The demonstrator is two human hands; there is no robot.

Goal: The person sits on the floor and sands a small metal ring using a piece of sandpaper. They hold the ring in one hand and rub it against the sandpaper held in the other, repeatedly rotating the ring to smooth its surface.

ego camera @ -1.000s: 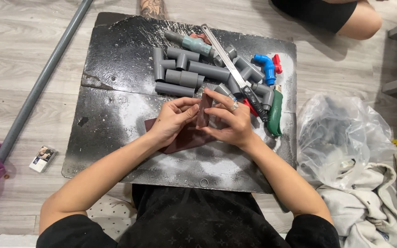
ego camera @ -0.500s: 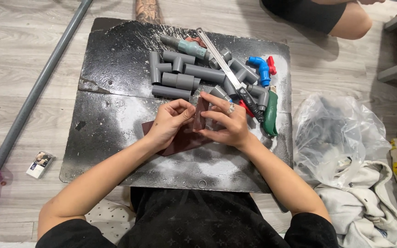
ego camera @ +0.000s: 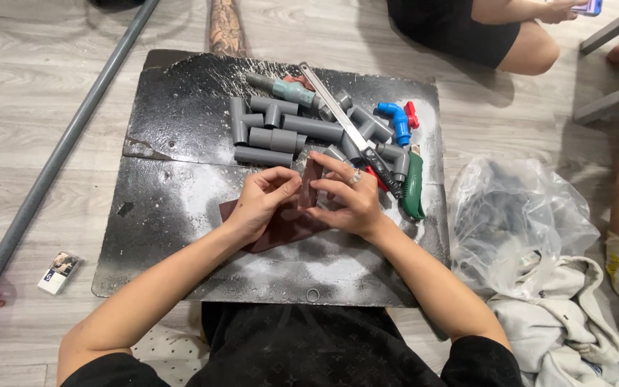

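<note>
Holding as before, both hands (ego camera: 309, 197) pinch the sandpaper sheet (ego camera: 281, 226).

Home floor workspace: wood-look flooring (ego camera: 30, 122).

Black board (ego camera: 180, 215) on pale wood floor (ego camera: 51, 122), dusted white. Grey pipe pieces (ego camera: 281, 129) heaped at its far half, hacksaw (ego camera: 345, 125) lying across them. Blue elbow fitting (ego camera: 395, 120) beside red valve handle (ego camera: 411, 113). Green tool (ego camera: 414, 188) near right edge. Long grey pipe (ego camera: 66, 143) slants across floor, left. Small box (ego camera: 59, 272) beside it. Clear plastic bag (ego camera: 524, 222) right, on white cloth (ego camera: 574, 337). Other people's legs along far and right edges.
</note>
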